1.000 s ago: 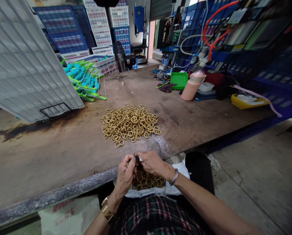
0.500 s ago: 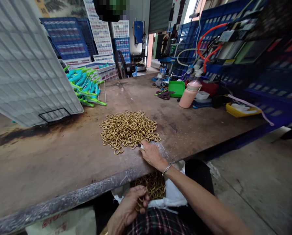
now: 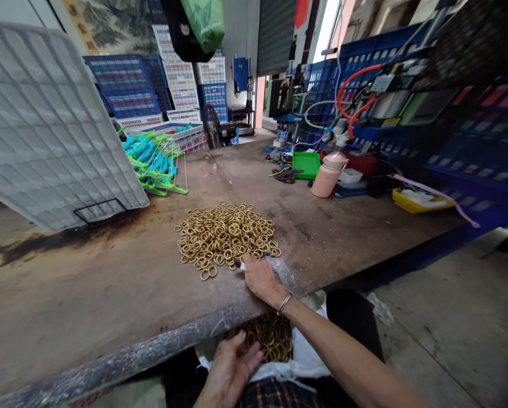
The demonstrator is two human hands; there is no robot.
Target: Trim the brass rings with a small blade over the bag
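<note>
A heap of brass-coloured rings (image 3: 224, 232) lies on the worktable. My right hand (image 3: 260, 279), a bracelet at its wrist, is at the heap's near edge, closed on a small white tool with a dark tip (image 3: 240, 265). The tool's exact kind is hidden by the fingers. Below the table edge my left hand (image 3: 232, 362) is palm up, fingers spread, with nothing visible in it. Right beside it, a white sack (image 3: 307, 340) on the lap holds more brass-coloured rings (image 3: 273, 339).
A large pale ribbed panel (image 3: 58, 130) stands on the table (image 3: 109, 283) at the left, with turquoise and green plastic pieces (image 3: 152, 161) behind it. Farther right are a green tray (image 3: 306, 165), a pink bottle (image 3: 327, 177) and a yellow tray (image 3: 422, 201).
My left hand, curled around some rings before, has opened and the rings are gone from it. My right hand stays at the heap with the small tool. The camera view has tilted up slightly.
</note>
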